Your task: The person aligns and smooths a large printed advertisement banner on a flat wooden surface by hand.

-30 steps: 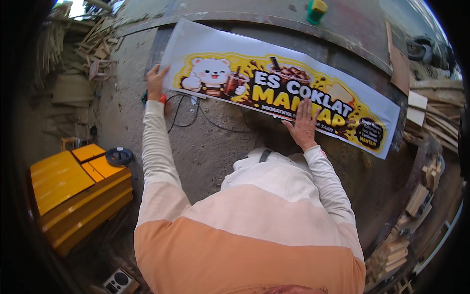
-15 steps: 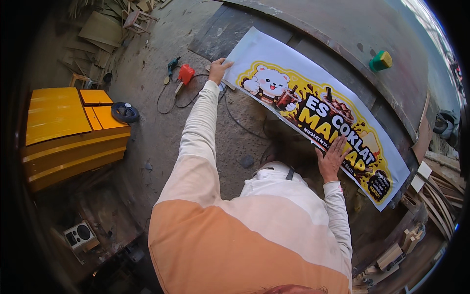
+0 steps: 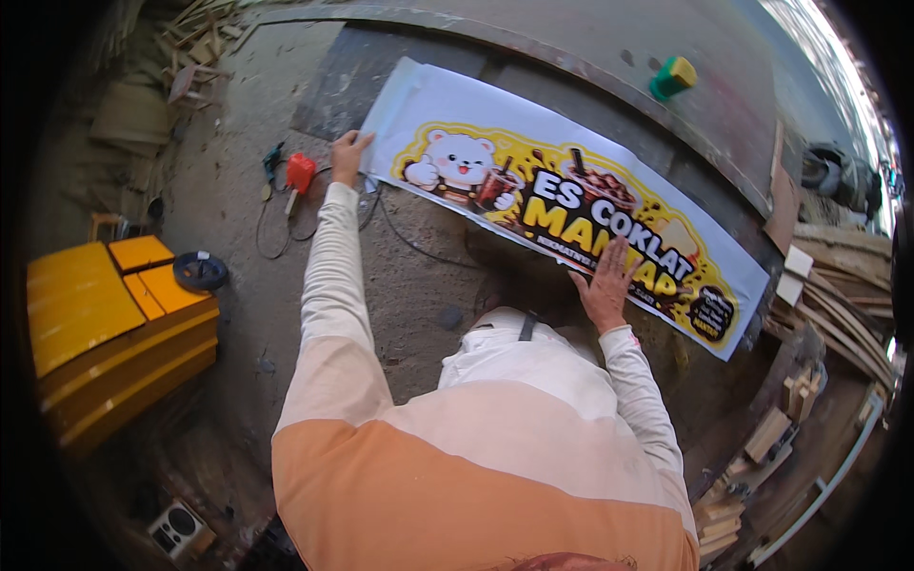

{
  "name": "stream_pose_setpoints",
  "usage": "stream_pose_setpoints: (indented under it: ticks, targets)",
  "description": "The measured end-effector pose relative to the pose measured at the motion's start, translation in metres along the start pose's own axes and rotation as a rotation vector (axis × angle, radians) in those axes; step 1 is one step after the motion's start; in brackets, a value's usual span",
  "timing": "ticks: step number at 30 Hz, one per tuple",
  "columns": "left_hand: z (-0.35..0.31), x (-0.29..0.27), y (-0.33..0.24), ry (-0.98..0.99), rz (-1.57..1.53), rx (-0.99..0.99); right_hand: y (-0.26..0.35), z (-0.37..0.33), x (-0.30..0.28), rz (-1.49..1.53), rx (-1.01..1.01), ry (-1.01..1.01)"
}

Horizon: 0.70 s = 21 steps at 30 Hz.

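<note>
A long white printed banner with a cartoon bear, chocolate drinks and bold lettering on yellow lies slanting across a dark work surface. My left hand pinches its left edge near the lower corner, the arm stretched far out. Lying flat with the fingers spread, my right hand rests on the banner's near edge, over part of the lettering. The near edge looks slightly ragged by this hand.
Beyond the banner stands a green bottle with a yellow sponge top. A red object, a drill and cables lie on the floor to the left. There too stands a yellow cabinet with a black wheel. Wood strips are piled right.
My view has turned, so the banner, hands and surroundings appear farther left. Both hands keep about the same places on the banner, left at its edge and right flat on it.
</note>
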<state>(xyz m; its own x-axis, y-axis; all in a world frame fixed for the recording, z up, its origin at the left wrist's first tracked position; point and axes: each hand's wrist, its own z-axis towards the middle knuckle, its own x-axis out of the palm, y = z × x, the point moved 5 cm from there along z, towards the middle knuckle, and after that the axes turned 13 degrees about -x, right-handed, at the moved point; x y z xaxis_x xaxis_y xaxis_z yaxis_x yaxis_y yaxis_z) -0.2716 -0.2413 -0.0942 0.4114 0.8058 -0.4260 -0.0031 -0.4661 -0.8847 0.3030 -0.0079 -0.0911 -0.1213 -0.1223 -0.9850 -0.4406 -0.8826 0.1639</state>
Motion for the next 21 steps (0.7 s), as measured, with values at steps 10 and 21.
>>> stream_pose_setpoints:
  ticks: [10,21]
  targets:
    - [-0.012,-0.009,0.033,-0.078,-0.377,-0.244,-0.006,-0.003,-0.002,0.010,0.032,-0.027]
    - [-0.081,0.017,0.078,0.083,-1.097,-0.437,-0.015,0.001,-0.006,0.043,0.015,-0.081]
